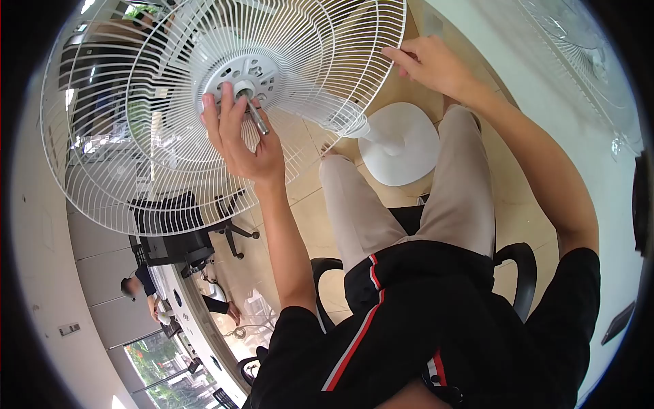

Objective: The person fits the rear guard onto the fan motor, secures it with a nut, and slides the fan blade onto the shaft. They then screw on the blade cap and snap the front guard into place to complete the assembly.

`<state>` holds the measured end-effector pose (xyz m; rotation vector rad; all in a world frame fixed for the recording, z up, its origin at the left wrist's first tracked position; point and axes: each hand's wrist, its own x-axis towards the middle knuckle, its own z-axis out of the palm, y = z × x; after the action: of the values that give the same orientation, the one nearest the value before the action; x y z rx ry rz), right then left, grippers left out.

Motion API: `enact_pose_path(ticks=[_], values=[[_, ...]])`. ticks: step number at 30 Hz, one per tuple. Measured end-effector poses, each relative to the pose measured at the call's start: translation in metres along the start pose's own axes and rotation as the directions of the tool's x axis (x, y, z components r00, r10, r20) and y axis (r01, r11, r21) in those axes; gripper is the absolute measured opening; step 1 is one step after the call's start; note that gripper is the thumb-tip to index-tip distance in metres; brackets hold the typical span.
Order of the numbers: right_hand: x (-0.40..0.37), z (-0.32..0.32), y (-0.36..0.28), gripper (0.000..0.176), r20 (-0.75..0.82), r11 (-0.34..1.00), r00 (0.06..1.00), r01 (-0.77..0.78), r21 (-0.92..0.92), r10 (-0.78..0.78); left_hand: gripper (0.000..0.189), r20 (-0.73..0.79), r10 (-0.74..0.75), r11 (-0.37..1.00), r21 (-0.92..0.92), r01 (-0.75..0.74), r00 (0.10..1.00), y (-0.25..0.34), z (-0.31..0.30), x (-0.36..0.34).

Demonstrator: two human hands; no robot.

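A white wire fan guard (163, 129) fills the upper left, mounted on a pedestal fan whose round white base (400, 144) stands on the floor between the person's knees. From the hub (238, 76) a metal shaft (257, 117) points outward. My left hand (242, 140) is at the hub, fingers spread and touching the white centre plate around the shaft. At the guard's right rim is my right hand (426, 65), its thumb and index finger pinching the wire edge.
On the white table (497, 41) at the right lie a clear fan part (579, 54) and a dark phone (618, 322). Black office chairs (170, 232) stand at the left. Another person (146, 283) works at a far desk, lower left.
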<state>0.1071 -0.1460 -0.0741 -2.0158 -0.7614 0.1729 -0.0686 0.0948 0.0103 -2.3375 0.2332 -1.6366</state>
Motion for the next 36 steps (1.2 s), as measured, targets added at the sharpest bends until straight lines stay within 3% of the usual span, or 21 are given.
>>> enact_pose_path(ticks=[8, 11, 14, 18, 21, 24, 27, 30, 33, 36], values=[[-0.004, 0.001, 0.0, 0.055, -0.012, 0.998, 1.0, -0.003, -0.065, 0.002, 0.032, -0.008, -0.08, 0.991, -0.107, 0.079, 0.997, 0.008, 0.006, 0.008], [-0.002, -0.009, -0.018, 0.051, -0.056, 0.98, 0.995, -0.089, -0.177, 0.08, 0.028, -0.012, -0.115, 0.986, -0.124, 0.112, 0.993, 0.006, 0.007, 0.01], [0.001, -0.008, -0.014, 0.046, -0.331, 0.977, 0.941, 0.13, 0.171, -0.067, 0.026, -0.029, -0.148, 0.98, -0.138, 0.142, 0.989, 0.005, 0.01, 0.011], [0.002, -0.01, -0.008, 0.044, -0.215, 1.0, 0.976, 0.028, 0.005, -0.026, 0.026, -0.03, -0.181, 0.971, -0.165, 0.174, 0.983, 0.005, 0.012, 0.009], [0.0, -0.01, -0.013, 0.047, -0.141, 0.999, 0.99, -0.026, 0.041, 0.031, 0.026, -0.045, -0.189, 0.966, -0.187, 0.177, 0.981, 0.006, 0.015, 0.009], [0.003, -0.025, -0.027, 0.049, 0.144, 0.938, 0.943, -0.318, 0.139, 0.299, 0.03, -0.052, -0.209, 0.958, -0.211, 0.194, 0.977, 0.006, 0.018, 0.008], [0.007, -0.022, -0.029, 0.044, 0.172, 0.817, 0.92, -0.391, 0.424, 0.352, 0.032, -0.041, -0.232, 0.946, -0.241, 0.215, 0.972, 0.007, 0.015, 0.008], [0.005, -0.013, -0.022, 0.041, 0.078, 0.795, 0.968, -0.241, 0.556, 0.239, 0.031, -0.05, -0.234, 0.945, -0.247, 0.215, 0.971, 0.007, 0.015, 0.008], [0.001, -0.007, -0.021, 0.053, 0.113, 0.756, 0.979, -0.202, 0.622, 0.169, 0.03, -0.05, -0.264, 0.941, -0.232, 0.246, 0.963, 0.012, 0.012, 0.006], [0.0, -0.01, -0.027, 0.048, 0.176, 0.761, 0.967, -0.254, 0.597, 0.184, 0.03, -0.088, -0.269, 0.942, -0.234, 0.243, 0.959, 0.011, 0.017, 0.004]])
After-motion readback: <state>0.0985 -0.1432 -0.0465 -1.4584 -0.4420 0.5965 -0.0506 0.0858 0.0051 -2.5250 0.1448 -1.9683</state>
